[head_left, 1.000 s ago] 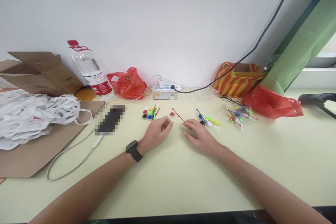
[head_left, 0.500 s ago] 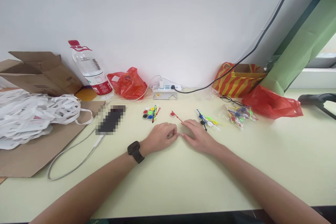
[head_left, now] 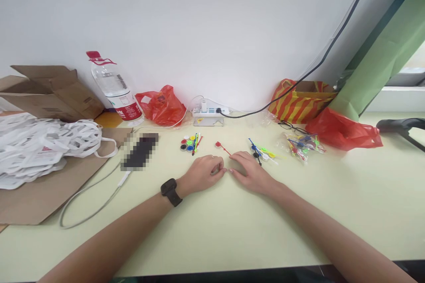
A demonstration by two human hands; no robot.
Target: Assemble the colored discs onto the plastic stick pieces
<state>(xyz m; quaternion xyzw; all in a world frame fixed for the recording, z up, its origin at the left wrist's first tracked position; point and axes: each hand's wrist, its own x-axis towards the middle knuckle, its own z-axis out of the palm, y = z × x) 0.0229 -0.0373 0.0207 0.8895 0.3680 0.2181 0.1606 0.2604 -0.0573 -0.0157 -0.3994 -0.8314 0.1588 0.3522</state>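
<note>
My left hand [head_left: 205, 171], with a dark watch [head_left: 171, 191] on the wrist, rests on the table with its fingers curled in and nothing visible in them. Close beside it lies my right hand [head_left: 249, 171], open, its fingers stretched loosely over the tabletop. A thin red plastic stick [head_left: 225, 148] with a round red disc at its far end reaches to the right fingertips; whether they touch it I cannot tell. Left of it are several coloured discs [head_left: 189, 142] and a bundle of thin coloured sticks [head_left: 197, 143]. Blue, black, white and yellow stick-and-disc pieces [head_left: 262, 152] lie beyond my right hand.
Bagged coloured pieces [head_left: 302, 145], a red plastic bag [head_left: 345, 130] and a striped bag [head_left: 288, 101] stand right. A power strip [head_left: 210, 111] sits by the wall. Left are a phone [head_left: 141, 151] on a cable, a large bottle [head_left: 121, 93], white straps [head_left: 49, 146] and a cardboard box [head_left: 59, 93].
</note>
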